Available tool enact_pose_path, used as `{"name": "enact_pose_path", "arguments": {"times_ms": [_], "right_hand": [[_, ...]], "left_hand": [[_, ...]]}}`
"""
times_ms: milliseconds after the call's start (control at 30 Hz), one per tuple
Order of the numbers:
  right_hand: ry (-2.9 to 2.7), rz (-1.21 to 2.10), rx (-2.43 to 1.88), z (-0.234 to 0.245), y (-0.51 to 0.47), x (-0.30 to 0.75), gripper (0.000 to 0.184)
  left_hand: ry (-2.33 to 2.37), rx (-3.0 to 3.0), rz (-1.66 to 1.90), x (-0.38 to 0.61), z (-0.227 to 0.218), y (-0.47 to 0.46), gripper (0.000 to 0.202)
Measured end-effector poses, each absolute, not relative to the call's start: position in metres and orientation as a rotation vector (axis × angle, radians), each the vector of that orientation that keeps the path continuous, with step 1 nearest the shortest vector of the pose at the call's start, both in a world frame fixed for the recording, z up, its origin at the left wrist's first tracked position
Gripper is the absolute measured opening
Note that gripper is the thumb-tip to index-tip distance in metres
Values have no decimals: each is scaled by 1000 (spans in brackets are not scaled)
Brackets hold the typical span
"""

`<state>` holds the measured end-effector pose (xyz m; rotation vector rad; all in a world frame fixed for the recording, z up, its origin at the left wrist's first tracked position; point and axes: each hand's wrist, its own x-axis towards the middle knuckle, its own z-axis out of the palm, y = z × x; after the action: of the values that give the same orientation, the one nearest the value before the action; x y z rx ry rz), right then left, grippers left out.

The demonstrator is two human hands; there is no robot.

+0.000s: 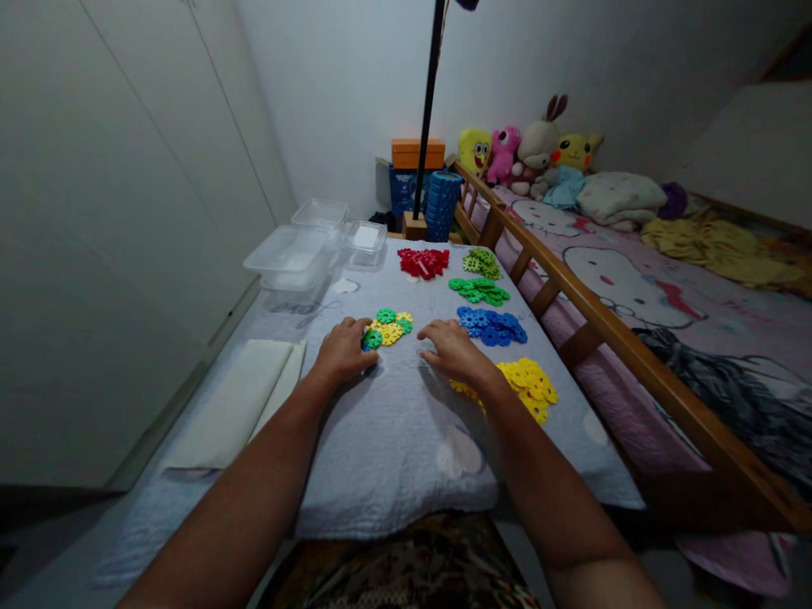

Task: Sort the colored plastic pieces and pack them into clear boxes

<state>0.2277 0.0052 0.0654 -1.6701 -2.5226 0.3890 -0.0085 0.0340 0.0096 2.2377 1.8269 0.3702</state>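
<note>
My left hand point(344, 349) rests on a pale grey cloth point(393, 440), its curled fingers touching a joined cluster of green and yellow snowflake discs point(389, 326). My right hand point(452, 350) lies palm down just right of that cluster, fingers bent, nothing visibly in it. Sorted piles of loose discs sit on the right side of the cloth: red point(423, 261), light green point(481, 263), green point(480, 291), blue point(493, 326) and yellow point(529, 385), the yellow one partly under my right wrist.
Clear plastic boxes point(293, 257) stand at the cloth's far left. A folded white cloth point(238, 402) lies at the left. A wooden bed rail point(609, 338) runs along the right, with plush toys point(526, 152) on the bed. A black pole point(428, 110) rises at the back.
</note>
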Motion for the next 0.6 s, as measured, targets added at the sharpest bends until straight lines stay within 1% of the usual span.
{"name": "enact_pose_path", "arguments": {"times_ms": [167, 233, 433, 600], "right_hand": [[-2465, 388, -1751, 44, 36, 190, 56], [-2423, 382, -1770, 34, 44, 184, 59], [-2374, 331, -1820, 22, 52, 178, 53], [-2365, 267, -1826, 24, 52, 181, 46]], "left_hand": [[1806, 2259, 423, -10, 3, 37, 63], [1799, 2273, 442, -10, 1, 37, 61], [1784, 2281, 504, -8, 0, 37, 54], [1776, 2270, 539, -9, 0, 36, 53]]}}
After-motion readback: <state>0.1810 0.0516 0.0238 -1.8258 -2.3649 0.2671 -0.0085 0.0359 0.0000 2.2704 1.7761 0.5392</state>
